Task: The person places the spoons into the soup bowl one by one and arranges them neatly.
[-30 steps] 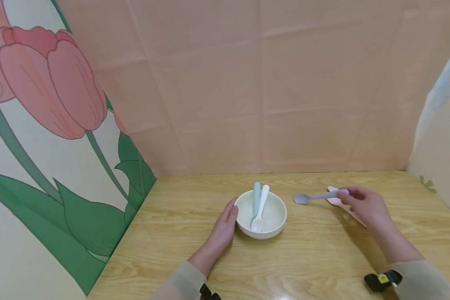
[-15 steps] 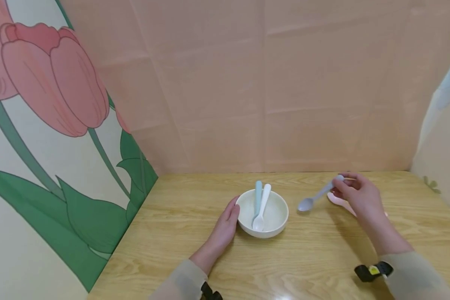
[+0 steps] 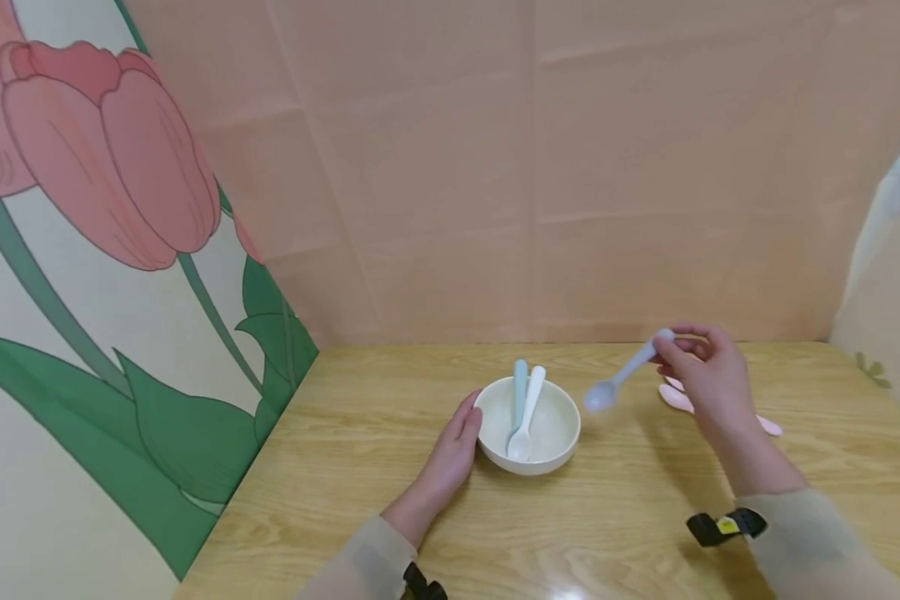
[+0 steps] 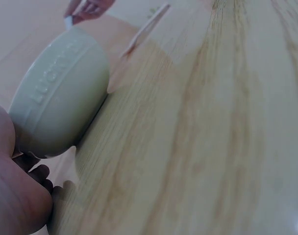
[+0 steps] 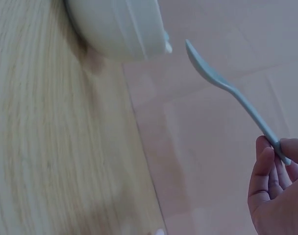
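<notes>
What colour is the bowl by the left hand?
The bowl is creamy off-white; it shows best in the head view.

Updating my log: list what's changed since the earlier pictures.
The right hand raised the lavender spoon, handle end highest, and moved it slightly left toward the bowl; nothing was let go. Unchanged: left hand holding the bowl, blue spoon and white spoon inside.

Lilac spoon (image 3: 633, 364) steeper, nearer the bowl (image 3: 558, 423)

The person's left hand (image 3: 450, 446) reaches forward with curled fingers (image 4: 39, 172); the right hand (image 3: 708, 379) is raised, thumb (image 5: 292, 148) and fingertips (image 5: 261, 143) pinching.
</notes>
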`<state>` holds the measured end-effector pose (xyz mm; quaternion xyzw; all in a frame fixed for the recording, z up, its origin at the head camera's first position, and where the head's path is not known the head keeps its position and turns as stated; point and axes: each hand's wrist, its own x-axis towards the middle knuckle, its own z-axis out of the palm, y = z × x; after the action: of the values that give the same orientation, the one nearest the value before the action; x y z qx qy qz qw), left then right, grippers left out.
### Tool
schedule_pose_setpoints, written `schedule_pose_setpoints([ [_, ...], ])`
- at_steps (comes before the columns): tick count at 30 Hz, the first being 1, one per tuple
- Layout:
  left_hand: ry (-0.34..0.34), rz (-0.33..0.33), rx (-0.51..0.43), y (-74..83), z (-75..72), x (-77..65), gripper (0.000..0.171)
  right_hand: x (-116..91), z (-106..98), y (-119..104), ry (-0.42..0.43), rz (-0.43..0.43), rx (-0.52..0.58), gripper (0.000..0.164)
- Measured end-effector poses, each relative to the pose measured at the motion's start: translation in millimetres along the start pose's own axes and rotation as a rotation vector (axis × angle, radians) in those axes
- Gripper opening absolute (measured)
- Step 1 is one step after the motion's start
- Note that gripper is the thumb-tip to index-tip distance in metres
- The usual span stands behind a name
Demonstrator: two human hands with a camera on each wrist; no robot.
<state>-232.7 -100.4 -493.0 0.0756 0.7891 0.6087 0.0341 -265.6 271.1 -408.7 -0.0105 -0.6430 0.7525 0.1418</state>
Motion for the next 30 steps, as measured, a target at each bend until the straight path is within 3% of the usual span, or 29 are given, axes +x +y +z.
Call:
schedule_pose_setpoints([
  [8,0.001,0.003,0.0,0.4,0.5,1.2,0.06,-1,24,-8,-0.033,-0.016,0.028,0.033],
  [20,-0.003,-0.007,-0.006,0.5,1.5,1.9,0.058,-2,58,-2,-0.093,-0.038,-0.009,0.032],
  [30,0.001,-0.005,0.001,0.4,1.0,1.2,0.059,-9,85,11,-0.13,-0.021,-0.142,0.042],
])
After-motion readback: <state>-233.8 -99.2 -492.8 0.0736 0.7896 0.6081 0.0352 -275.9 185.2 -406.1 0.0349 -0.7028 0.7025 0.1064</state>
